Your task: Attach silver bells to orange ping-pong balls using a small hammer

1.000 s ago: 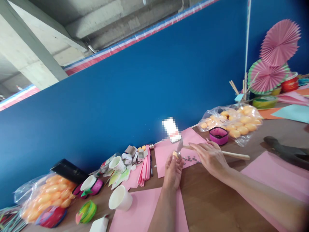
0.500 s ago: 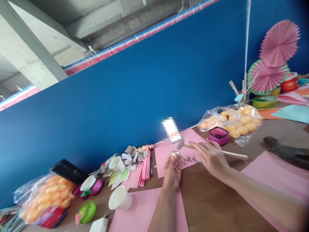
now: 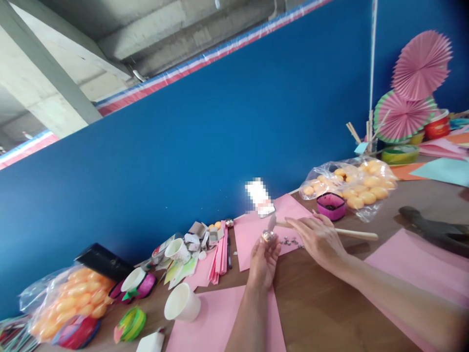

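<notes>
My left hand (image 3: 264,261) pinches a small shiny ball (image 3: 268,236) at its fingertips; its surface looks silvery with an orange-gold tint. My right hand (image 3: 322,239) is wrapped round the wooden handle of a hammer (image 3: 357,234). The hammer's grey head sits just above the ball, at its upper edge; whether the two touch I cannot tell. Several small silver pieces (image 3: 291,241), like thumbtacks, lie between my hands on a pink paper sheet (image 3: 249,244). A second shiny ball (image 3: 229,223) rests farther left by the wall.
A bag of orange balls (image 3: 370,188) and a magenta box (image 3: 330,206) stand behind my right hand. Black-handled pliers or a similar tool (image 3: 432,227) lie at right. A white cup (image 3: 182,303), pink strips (image 3: 221,254) and another bag of orange balls (image 3: 76,298) are at left.
The hammer's head has dropped slightly toward the ball and now appears beside its top. The ball looks slightly turned in my left hand.
</notes>
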A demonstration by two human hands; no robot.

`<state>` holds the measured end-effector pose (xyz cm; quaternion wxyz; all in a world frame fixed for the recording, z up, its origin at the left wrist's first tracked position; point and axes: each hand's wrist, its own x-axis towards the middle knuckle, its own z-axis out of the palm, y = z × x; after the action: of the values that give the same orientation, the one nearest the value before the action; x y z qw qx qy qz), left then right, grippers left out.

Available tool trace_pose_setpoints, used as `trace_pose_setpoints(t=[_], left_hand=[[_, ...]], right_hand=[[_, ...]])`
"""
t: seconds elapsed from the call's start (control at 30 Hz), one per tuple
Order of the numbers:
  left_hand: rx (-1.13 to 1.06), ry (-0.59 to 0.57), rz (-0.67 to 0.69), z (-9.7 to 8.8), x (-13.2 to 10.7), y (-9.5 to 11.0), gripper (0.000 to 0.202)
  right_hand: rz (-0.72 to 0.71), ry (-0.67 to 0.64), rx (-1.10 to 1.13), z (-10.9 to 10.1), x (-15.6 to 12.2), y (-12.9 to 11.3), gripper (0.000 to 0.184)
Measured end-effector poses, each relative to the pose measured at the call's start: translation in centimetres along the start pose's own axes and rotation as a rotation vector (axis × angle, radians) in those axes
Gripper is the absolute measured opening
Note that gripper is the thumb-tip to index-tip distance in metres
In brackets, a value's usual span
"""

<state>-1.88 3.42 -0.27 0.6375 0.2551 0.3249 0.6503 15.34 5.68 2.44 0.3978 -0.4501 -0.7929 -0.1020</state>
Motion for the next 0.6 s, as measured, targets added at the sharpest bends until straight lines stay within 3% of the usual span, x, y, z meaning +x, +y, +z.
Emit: trace_pose_setpoints(t=[0.6], left_hand=[[0.0, 0.033, 0.002, -0.12, 0.16, 0.0, 0.022]], right_hand=[[-0.035, 0.011, -0.009, 0.02, -0.08, -0.33, 0.034]])
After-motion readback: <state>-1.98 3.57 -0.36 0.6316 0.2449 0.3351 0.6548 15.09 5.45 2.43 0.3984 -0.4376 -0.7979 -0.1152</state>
